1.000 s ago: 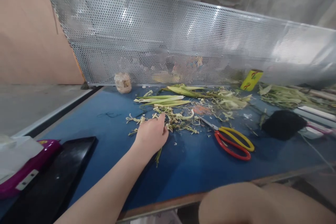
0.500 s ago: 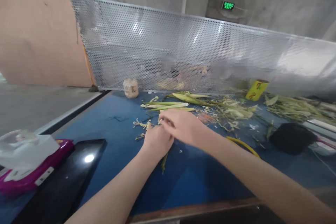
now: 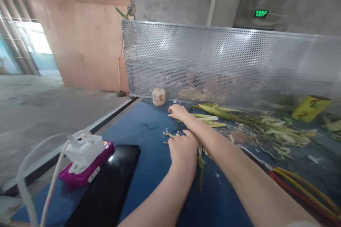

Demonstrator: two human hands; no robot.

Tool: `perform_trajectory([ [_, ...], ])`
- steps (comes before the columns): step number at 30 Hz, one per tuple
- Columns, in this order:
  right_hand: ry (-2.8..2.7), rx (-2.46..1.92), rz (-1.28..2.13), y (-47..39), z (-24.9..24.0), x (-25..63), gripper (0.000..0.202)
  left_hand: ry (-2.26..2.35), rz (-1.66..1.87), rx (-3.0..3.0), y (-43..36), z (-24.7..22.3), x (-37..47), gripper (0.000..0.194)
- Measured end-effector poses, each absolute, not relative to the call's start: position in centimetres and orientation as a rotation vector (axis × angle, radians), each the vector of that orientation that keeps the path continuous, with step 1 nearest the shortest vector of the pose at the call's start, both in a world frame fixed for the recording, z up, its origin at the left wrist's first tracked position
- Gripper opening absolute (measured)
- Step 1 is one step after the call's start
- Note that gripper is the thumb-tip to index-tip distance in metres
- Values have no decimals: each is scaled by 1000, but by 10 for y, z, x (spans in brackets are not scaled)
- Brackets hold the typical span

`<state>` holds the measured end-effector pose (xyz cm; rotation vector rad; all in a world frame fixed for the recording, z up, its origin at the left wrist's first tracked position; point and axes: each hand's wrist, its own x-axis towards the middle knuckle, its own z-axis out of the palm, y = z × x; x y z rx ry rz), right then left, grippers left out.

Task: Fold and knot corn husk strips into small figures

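Observation:
My left hand [image 3: 183, 150] is closed around a knotted corn-husk braid [image 3: 170, 134] above the blue table. Pale, frayed ends stick out to its left, and a thin green tail hangs on its right. My right hand [image 3: 179, 112] is stretched farther out, at the left end of some cut husk strips [image 3: 209, 117]. Its fingers are bent together, and whatever they pinch is hidden. Beyond the strips lie long green husk leaves [image 3: 221, 110].
A whitish jar [image 3: 158, 97] stands by the perforated metal screen [image 3: 186, 49]. At left are a black phone-like slab [image 3: 106, 184] and a purple power strip [image 3: 85, 173] with a white plug. Scissors [image 3: 269, 167] and a yellow can [image 3: 311, 108] are at right, amid husk scraps.
Both hands were together at the braid; the right hand has left it and moved away over the husk strips. The view has turned left, bringing a bright window into sight.

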<state>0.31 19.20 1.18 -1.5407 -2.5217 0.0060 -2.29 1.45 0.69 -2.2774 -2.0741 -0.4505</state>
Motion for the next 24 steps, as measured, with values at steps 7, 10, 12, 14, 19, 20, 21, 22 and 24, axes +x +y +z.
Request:
perform_trajectory([
  [7, -2567, -1534, 83, 208, 5, 8, 27, -2030, -427, -2385, 13, 4, -21, 43],
  [10, -2519, -1528, 114, 211, 12, 20, 28, -2011, -432, -2425, 11, 6, -20, 44],
  [12, -2466, -1539, 132, 212, 19, 28, 28, -2019, -443, -2428, 11, 7, -20, 43],
  [14, -2414, -1549, 156, 212, 25, 36, 28, -2020, -455, -2432, 11, 7, -20, 42],
  [19, -2270, -1571, 228, 212, 37, 54, 26, -2003, -477, -2442, 11, 7, -20, 39],
  [20, -2228, -1581, 242, 212, 38, 58, 27, -1999, -481, -2442, 11, 7, -20, 39],
  [21, -2178, -1595, 254, 212, 39, 62, 27, -1996, -483, -2442, 11, 8, -20, 38],
  [22, -2120, -1612, 266, 213, 40, 66, 27, -1992, -485, -2443, 11, 8, -20, 38],
  [24, -1982, -1643, 278, 214, 40, 75, 28, -1985, -486, -2444, 10, 8, -20, 38],
])
